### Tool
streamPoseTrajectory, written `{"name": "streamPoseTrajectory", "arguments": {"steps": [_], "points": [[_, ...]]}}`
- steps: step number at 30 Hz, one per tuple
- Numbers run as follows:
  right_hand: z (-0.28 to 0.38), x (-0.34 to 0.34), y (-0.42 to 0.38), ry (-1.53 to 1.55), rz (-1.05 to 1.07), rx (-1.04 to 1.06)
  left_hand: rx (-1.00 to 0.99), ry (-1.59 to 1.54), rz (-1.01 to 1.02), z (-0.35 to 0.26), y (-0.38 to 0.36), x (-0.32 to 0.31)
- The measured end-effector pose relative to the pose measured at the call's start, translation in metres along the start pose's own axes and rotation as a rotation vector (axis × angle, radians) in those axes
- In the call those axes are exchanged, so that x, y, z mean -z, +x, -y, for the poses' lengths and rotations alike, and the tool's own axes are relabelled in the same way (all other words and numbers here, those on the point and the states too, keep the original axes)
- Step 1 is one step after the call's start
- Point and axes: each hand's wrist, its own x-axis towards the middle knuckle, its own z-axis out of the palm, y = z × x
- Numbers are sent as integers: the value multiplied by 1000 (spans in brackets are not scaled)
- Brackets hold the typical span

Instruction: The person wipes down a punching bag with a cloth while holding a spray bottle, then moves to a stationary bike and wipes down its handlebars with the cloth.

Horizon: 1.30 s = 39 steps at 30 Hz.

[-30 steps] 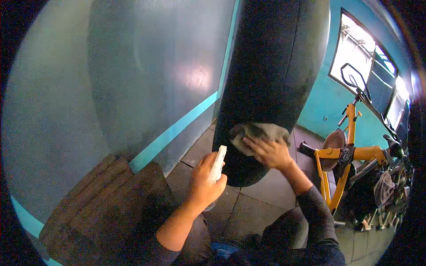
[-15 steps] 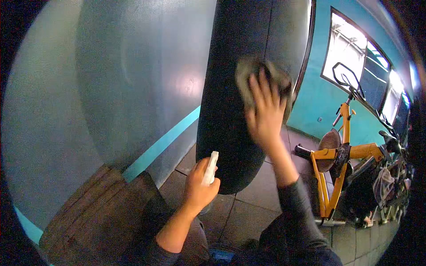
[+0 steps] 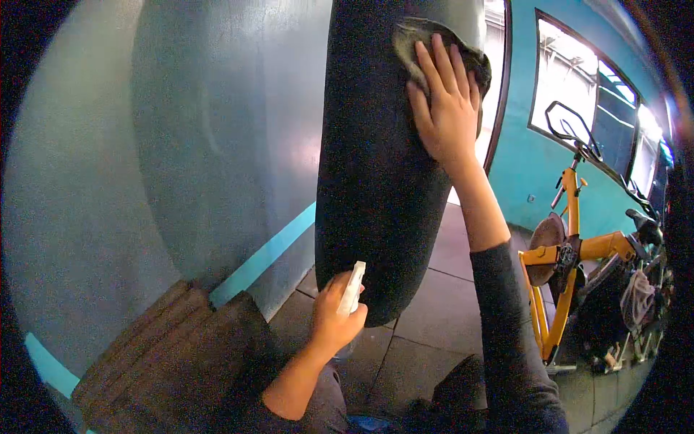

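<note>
A large black punching bag (image 3: 376, 166) hangs in front of me, its rounded bottom above the floor. My right hand (image 3: 450, 108) lies spread on a dark grey cloth (image 3: 412, 50), pressing it flat against the bag's upper right side. Low down, by the bag's bottom left edge, my left hand (image 3: 338, 311) is wrapped round a bottle with a white spray head (image 3: 352, 289). The nozzle end points up; most of the bottle is hidden by the hand and the arm's shadow.
A grey wall (image 3: 217, 130) with a turquoise stripe runs along the left, with brown ridged mats (image 3: 159, 347) at its foot. On the right stand a yellow exercise bike (image 3: 571, 253), more equipment and windows (image 3: 564, 79) in a turquoise wall.
My right hand and the cloth have moved up the bag. My left hand has shifted slightly right and down with the sprayer, and the view has moved a little.
</note>
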Motion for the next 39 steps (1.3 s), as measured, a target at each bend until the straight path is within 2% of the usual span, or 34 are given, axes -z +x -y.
{"name": "streamPoseTrajectory", "arguments": {"steps": [2, 4, 6, 8, 9, 11, 12, 14, 16, 20, 21, 23, 24, 26, 30, 33, 34, 36, 39], "points": [[8, 0, -7, 24, 52, -36, -10, 16, -10, 5, 4, -6], [28, 8, -41, -108, 217, 14, -13, 32, -22, 5, 6, -11], [46, 23, -94, -57, 414, 152, -26, -76, -7, 2, 5, -14], [56, 32, -142, 6, 516, 302, -31, -83, 6, -2, 5, -14], [55, 34, -145, 5, 511, 299, -31, -97, 20, -6, 4, -14], [51, 36, -148, 19, 586, 464, -16, -96, 48, -15, 2, -9], [47, 37, -129, 32, 574, 531, -13, -96, 49, -15, 2, -9], [36, 27, -95, 77, 591, 527, -34, -82, 38, -14, -1, -9], [28, 18, -38, -121, 568, 466, -12, -78, 42, -10, -3, -10], [-23, -19, 83, -236, 136, 353, -5, -96, 34, -6, -1, -13], [-22, -16, 94, -239, 136, 351, -7, -96, 38, -5, 0, -14], [-15, -11, 109, -218, 379, 227, 37, -86, 51, -2, 3, -17], [-12, -15, 98, -227, 386, 224, 37, -93, 61, -1, 3, -19], [-2, -22, 44, -303, 181, 370, 63, -65, 68, 2, 2, -21], [35, 21, -70, -95, 595, 411, 17, -51, 95, 3, 2, -14], [43, 41, -160, -9, 651, 536, 12, -106, 44, -10, 0, -6], [42, 48, -173, -3, 693, 616, 36, -129, 63, -10, 0, -3], [30, 48, -182, 2, 733, 689, -75, -24, 28, -1, -3, -1], [10, 43, -127, 35, 627, 592, -42, 18, 68, -8, 1, 7]]}}
